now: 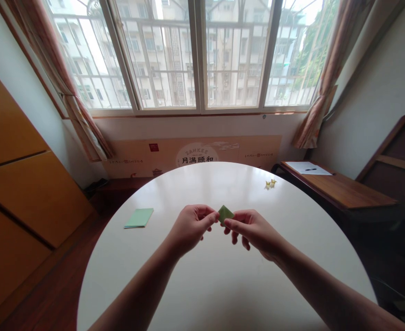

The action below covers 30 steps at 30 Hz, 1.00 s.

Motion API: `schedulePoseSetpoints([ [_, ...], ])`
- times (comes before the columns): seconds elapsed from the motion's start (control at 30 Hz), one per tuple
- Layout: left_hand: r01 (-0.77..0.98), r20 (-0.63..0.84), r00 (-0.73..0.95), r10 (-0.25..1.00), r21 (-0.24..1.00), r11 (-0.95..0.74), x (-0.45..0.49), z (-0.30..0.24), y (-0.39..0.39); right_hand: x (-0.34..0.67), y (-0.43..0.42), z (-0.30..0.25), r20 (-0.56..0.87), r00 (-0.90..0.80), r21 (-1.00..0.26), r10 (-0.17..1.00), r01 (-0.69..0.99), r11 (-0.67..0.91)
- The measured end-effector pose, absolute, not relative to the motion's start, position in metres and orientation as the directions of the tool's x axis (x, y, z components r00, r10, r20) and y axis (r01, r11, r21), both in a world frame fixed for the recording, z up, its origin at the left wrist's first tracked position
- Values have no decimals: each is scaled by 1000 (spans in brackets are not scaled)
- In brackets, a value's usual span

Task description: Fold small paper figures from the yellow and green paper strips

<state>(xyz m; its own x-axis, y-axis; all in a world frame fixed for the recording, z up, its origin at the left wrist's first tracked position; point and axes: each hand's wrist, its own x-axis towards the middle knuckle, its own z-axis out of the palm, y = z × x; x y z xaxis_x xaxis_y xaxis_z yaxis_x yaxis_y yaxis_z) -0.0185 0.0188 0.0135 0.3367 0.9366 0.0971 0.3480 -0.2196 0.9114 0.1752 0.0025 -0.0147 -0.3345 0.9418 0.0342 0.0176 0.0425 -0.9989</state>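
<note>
A small folded piece of green paper [226,214], diamond-shaped from here, is held up above the white table between both hands. My left hand [196,226] pinches its left corner between thumb and fingertips. On the other side, my right hand [245,226] grips the lower right edge with thumb and index finger, its other fingers curled loosely below. A stack of light green paper sheets [139,218] lies on the table to the left. Farther back on the right sit small yellow folded-paper pieces [270,184].
The round white table [202,289] fills the middle. Beyond its right side stands a wooden desk [354,188] bearing a white sheet [308,168] and a dark pen [310,169]. A wooden cabinet [19,184] is at the left, and a barred window [199,59] is ahead.
</note>
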Motion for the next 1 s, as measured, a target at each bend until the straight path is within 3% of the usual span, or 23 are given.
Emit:
schedulePoseSetpoints([
  [0.63,376,184,392,901,862,-340,-16,15,15,173,2,-17,54,-413,-995,909,-104,12],
  [1.0,384,153,401,903,867,-318,-16,13,14,172,-1,-13,88,-369,-995,925,3,96],
])
